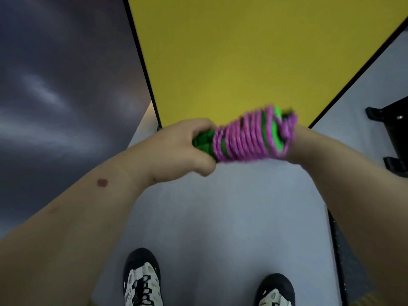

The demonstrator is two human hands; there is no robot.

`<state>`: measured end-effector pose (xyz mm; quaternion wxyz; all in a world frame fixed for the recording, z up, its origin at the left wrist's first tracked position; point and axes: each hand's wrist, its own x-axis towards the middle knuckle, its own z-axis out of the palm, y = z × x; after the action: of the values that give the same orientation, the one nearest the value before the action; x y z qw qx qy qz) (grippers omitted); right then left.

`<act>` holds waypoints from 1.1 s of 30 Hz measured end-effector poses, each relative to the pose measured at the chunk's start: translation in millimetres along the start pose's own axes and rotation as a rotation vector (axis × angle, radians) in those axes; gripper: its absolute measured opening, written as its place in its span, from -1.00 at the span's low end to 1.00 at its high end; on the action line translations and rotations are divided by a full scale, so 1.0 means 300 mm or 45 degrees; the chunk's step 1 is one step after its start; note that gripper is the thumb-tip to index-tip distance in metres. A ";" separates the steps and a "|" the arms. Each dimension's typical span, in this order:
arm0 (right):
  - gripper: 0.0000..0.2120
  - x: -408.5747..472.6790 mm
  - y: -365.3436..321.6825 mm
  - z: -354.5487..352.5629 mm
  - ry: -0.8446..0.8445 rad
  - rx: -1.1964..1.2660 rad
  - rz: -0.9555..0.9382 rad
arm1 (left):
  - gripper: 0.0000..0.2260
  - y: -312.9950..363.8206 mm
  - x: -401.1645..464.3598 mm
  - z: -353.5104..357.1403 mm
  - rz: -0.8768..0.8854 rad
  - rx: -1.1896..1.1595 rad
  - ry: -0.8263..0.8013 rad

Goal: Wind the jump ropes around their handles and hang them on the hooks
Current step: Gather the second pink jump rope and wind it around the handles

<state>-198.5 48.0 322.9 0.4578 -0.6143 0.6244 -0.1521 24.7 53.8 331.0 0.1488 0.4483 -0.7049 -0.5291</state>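
Note:
A jump rope with green handles [203, 141] is held out in front of me, its pink rope [245, 139] coiled in several turns around the handles. My left hand [178, 149] grips the bare left end of the green handles. My right hand [297, 142] is at the right end of the bundle, mostly hidden behind the pink coils, and its fingers cannot be made out. The bundle is blurred. No hooks for hanging are visible.
A yellow panel [254, 54] with black edges stands ahead. A dark grey wall [66, 85] is to the left. Black brackets [393, 138] are on the white surface at the right. My two shoes [142, 279] stand on the pale grey floor [220, 217].

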 end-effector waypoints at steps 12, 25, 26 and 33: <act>-0.76 -0.019 0.028 0.307 0.230 -0.453 -0.158 | -0.45 -0.037 0.064 0.110 -0.101 -0.701 0.300; -0.63 -0.078 -0.031 0.295 0.394 0.210 -0.110 | -0.43 -0.014 0.065 0.104 -0.181 -1.003 0.489; -0.59 -0.082 -0.032 0.293 0.341 0.396 -0.102 | -0.39 -0.014 0.063 0.100 -0.171 -1.027 0.509; -0.73 -0.106 -0.024 0.295 0.085 1.099 -0.131 | -0.50 -0.001 0.061 0.114 -0.157 -1.084 0.490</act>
<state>-132.2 108.4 293.3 0.6442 -0.3917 0.4864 -0.4416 -8.7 60.2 312.6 0.4157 0.4785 -0.3569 -0.6862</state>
